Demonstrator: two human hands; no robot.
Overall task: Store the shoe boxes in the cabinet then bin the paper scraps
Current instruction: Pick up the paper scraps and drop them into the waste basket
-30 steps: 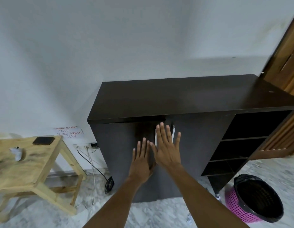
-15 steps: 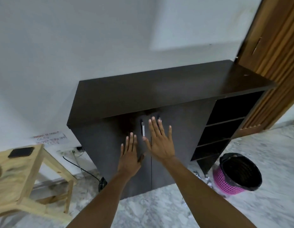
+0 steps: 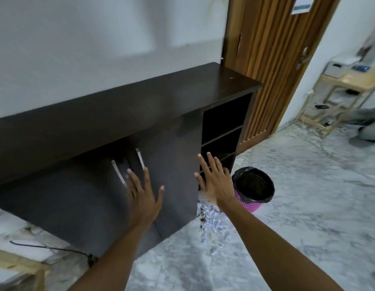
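Note:
A dark brown cabinet [image 3: 123, 114] stands against the white wall, both its doors closed, with two pale handles [image 3: 128, 166] at the middle. My left hand [image 3: 143, 192] is spread flat in front of the right door, holding nothing. Further right, my right hand [image 3: 213, 181] is open near the door's right edge, fingers apart. White paper scraps [image 3: 213, 219] lie on the floor below my right hand. A pink bin [image 3: 253, 189] with a black liner stands on the floor just right of them. No shoe boxes are visible.
Open shelves [image 3: 224, 127] fill the cabinet's right end. A slatted wooden door [image 3: 272, 59] stands behind it. A light wooden table [image 3: 350, 80] and part of a seated person [image 3: 369, 124] are at the far right. A black cable [image 3: 50, 247] runs along the marble floor at left.
The view has swung right and tilted. My right hand has moved right from the handles to the door's right edge. My left hand has come off the left door.

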